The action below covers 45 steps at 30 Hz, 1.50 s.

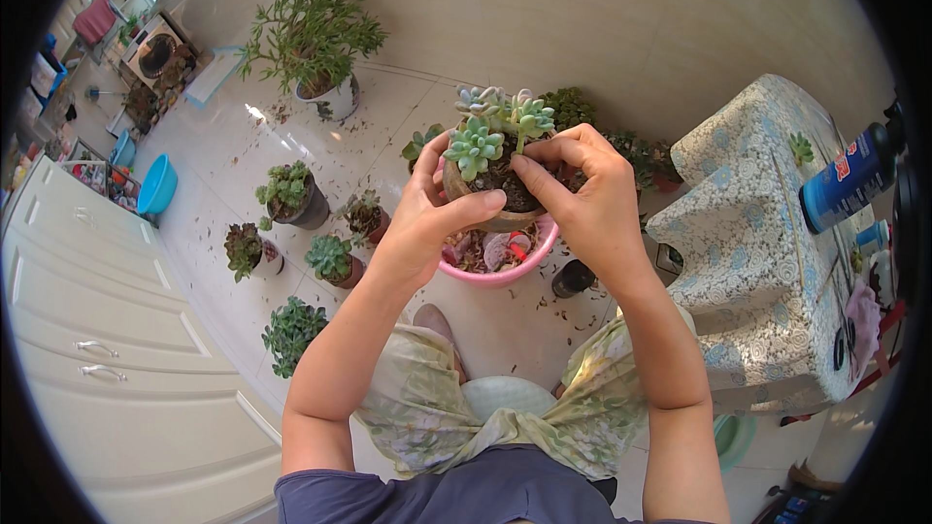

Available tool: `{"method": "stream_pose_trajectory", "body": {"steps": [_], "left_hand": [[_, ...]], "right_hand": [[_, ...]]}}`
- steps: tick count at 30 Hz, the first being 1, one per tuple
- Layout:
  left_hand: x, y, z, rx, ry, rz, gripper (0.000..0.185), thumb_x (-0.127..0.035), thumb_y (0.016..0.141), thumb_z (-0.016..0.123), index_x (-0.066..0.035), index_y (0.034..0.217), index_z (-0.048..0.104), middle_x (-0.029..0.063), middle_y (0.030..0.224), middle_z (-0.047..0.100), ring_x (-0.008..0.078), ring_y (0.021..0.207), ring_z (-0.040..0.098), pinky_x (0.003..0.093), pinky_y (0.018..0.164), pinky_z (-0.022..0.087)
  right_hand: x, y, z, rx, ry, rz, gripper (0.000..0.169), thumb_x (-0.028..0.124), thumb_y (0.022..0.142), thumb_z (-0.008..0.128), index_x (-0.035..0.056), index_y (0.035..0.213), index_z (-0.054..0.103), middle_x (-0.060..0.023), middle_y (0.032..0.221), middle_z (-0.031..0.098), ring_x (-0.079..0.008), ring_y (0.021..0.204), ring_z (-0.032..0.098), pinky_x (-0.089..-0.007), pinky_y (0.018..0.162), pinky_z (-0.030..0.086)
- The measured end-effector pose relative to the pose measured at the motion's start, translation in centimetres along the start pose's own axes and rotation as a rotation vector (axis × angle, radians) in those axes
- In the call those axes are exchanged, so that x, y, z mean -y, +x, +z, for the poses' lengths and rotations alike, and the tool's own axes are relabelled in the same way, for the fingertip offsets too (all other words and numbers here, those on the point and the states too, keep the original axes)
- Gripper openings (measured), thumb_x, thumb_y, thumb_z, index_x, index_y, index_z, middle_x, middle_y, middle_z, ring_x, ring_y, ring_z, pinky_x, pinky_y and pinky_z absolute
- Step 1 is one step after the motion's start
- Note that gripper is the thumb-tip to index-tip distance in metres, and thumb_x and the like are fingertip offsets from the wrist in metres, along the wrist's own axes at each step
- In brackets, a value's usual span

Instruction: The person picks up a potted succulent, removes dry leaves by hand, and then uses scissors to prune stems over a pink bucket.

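My left hand (444, 207) holds a round brownish pot (502, 220) from its left side, thumb over the rim. In the pot, pale green succulent rosettes (475, 145) lean left and upward above dark soil (506, 182). My right hand (575, 171) is at the pot's right, thumb and index finger pinching the stem (520, 142) of a succulent near the soil. Its other fingers are partly hidden. Below the pot, a pink basin (495, 279) on the floor contains purplish pieces, dry debris and something red.
Potted succulents (331, 258) stand on the tiled floor at left, with a bushy plant (313, 36) in a white pot by the wall. A dark cup-like container (573, 279) is right of the basin. A cloth-covered table (743, 247) at right bears a blue bottle (848, 178). White cabinets (109, 306) line the left.
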State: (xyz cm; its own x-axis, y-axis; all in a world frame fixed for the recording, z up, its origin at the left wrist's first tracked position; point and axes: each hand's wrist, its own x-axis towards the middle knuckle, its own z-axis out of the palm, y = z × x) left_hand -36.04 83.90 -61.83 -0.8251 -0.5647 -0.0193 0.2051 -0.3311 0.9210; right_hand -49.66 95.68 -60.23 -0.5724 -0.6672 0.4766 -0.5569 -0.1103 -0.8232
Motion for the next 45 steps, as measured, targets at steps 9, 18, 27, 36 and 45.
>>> {"method": "stream_pose_trajectory", "body": {"steps": [9,18,27,36,45], "left_hand": [[0.02,-0.02,0.09,-0.017,-0.027,-0.013,0.097,-0.010,0.070,0.081,0.002,0.145,0.020,0.0161,0.129,0.048,0.0234,0.117,0.054,0.0378,0.099,0.047],[-0.15,-0.10,0.32,-0.013,-0.046,-0.015,0.097,-0.009,0.070,0.081,0.002,0.145,0.021,0.0159,0.128,0.050,0.0232,0.117,0.054,0.0377,0.098,0.047],[-0.15,-0.04,0.29,-0.009,-0.052,-0.003,0.097,-0.007,0.068,0.082,0.002,0.144,0.023,0.0151,0.127,0.051,0.0223,0.117,0.054,0.0378,0.100,0.045],[-0.26,-0.11,0.05,-0.007,-0.050,-0.018,0.093,-0.009,0.070,0.081,0.001,0.144,0.025,0.0139,0.126,0.052,0.0214,0.113,0.057,0.0369,0.097,0.048],[-0.16,0.02,-0.15,0.050,-0.119,-0.059,0.070,-0.012,0.077,0.075,-0.004,0.135,0.035,0.0092,0.121,0.055,0.0191,0.109,0.060,0.0373,0.090,0.054]], "right_hand": [[0.19,-0.04,-0.23,-0.010,-0.019,0.011,0.017,0.013,0.078,0.074,0.0009,0.089,0.073,-0.0076,0.082,0.061,-0.0155,0.067,0.057,-0.0285,0.060,0.045],[-0.07,-0.06,-0.32,-0.006,-0.002,0.016,0.016,0.013,0.078,0.074,0.0013,0.089,0.073,-0.0062,0.081,0.061,-0.0137,0.066,0.055,-0.0275,0.058,0.044],[-0.13,-0.12,-0.17,-0.012,0.007,-0.008,0.016,0.013,0.079,0.074,0.0013,0.089,0.073,-0.0058,0.081,0.060,-0.0132,0.066,0.055,-0.0268,0.058,0.044],[-0.29,-0.16,-0.10,-0.003,0.003,-0.033,0.017,0.013,0.079,0.074,0.0011,0.091,0.073,-0.0073,0.083,0.062,-0.0157,0.070,0.057,-0.0280,0.060,0.045],[0.22,-0.35,-0.34,0.011,-0.059,-0.093,0.017,0.012,0.080,0.069,0.0026,0.094,0.073,-0.0071,0.080,0.060,-0.0188,0.070,0.056,-0.0299,0.061,0.044]]}}
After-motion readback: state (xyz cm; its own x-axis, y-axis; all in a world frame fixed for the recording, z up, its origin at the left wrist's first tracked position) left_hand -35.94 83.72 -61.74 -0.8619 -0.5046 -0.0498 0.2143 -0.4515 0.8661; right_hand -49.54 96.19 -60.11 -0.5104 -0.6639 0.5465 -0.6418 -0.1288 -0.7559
